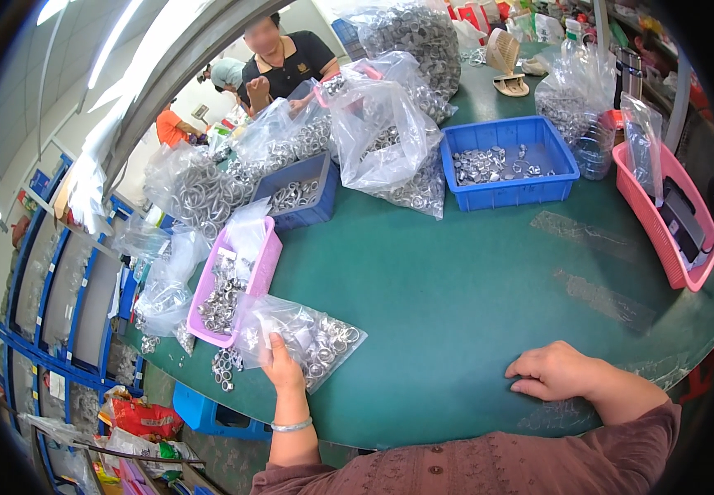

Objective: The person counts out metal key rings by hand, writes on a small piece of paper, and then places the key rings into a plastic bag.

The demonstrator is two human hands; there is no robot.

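A clear plastic bag [330, 346] of shiny metal rings is gripped in my left hand [283, 367], the thumb on top and the other fingers hidden by the bag. It overlaps the near end of a pink-lilac basket [272, 256], which holds many small metal rings [221, 304] and a clear bag. Several loose rings [226, 369] lie at the table edge beside my left hand. My right hand [553, 371] rests on the green table [406, 305], fingers loosely bent, thumb apart, with nothing visible in it.
At the back stand a blue tray [512, 198] of small metal parts, a grey-blue bin [303, 216] of rings and bulging bags [386, 140]. On the right is a pink basket [669, 216] with a dark device. A person [291, 62] sits across the table; blue shelving [60, 280] stands left.
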